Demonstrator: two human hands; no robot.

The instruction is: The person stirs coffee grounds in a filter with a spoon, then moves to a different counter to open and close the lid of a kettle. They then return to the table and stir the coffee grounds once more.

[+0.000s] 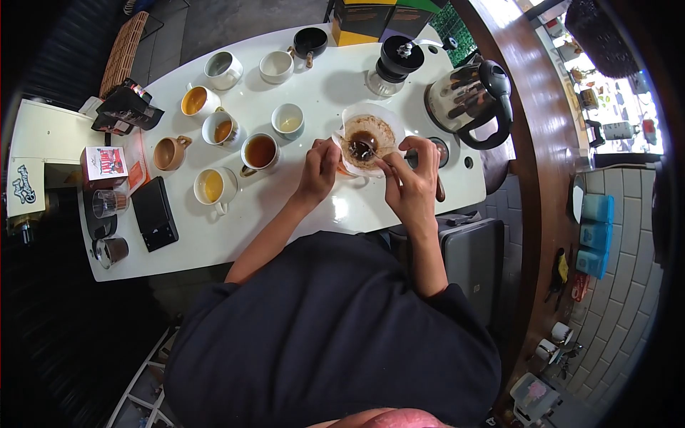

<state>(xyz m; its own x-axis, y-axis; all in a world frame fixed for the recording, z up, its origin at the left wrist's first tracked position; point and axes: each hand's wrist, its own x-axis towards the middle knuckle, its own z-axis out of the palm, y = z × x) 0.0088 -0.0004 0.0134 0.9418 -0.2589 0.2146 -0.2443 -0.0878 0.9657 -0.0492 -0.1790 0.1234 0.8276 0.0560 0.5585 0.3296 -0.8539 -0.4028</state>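
Observation:
A white paper coffee filter [391,121], with wet brown grounds on its walls and dark liquid at its bottom, sits near the table's front edge. My left hand [321,170] is closed at the filter's left rim, its fingers pinched on the paper. From the right, my right hand [415,175] pinches the handle of a small metal spoon [371,150], whose tip is down in the dark liquid. The support beneath the filter is mostly hidden by the paper and my hands. Behind my right hand, a round dark-rimmed object [437,151] is partly covered.
Several cups with tea-coloured liquids, among them a dark amber one [261,152], stand left of the filter. A glass kettle [467,96] is at the right, a black-topped grinder [397,65] behind. A black scale [155,214] lies near the left edge of the white table [285,239].

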